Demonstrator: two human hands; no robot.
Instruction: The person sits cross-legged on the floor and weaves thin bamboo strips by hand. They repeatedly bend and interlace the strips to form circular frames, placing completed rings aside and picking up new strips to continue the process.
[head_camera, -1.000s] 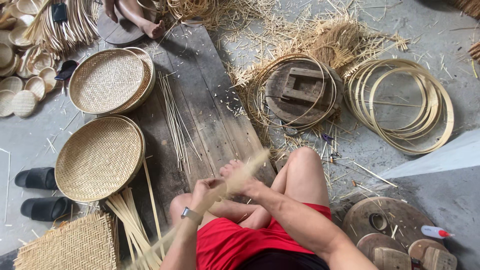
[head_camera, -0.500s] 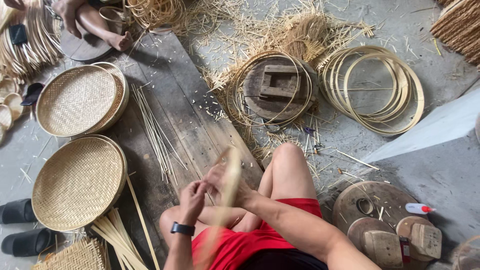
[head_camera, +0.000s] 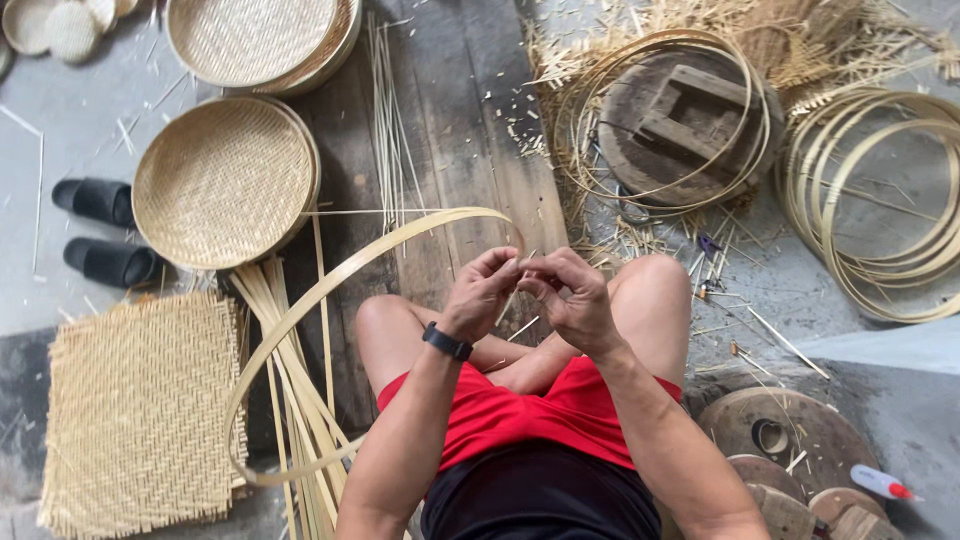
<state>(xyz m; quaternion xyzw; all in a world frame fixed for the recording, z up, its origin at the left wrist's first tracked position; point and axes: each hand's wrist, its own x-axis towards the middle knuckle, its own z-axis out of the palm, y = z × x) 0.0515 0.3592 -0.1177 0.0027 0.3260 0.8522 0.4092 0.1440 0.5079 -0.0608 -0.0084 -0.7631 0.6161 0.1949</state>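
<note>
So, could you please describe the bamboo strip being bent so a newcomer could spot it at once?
Start at the dark wooden plank running up the floor. Arcing leftward from both hands is one long bamboo strip; unlike the finished hoops lying flat, it is a single open loop.

Views: one, worn on the person's head.
Facing: steeply down over the wooden board (head_camera: 470, 130), the person's knees at the lower middle of the frame.
Nearness: close; forearms fill the lower frame below the board.
Reach: left of the board, a round woven tray (head_camera: 225, 180); right of it, bamboo hoops (head_camera: 880, 200).
Shared: nothing, single view.
</note>
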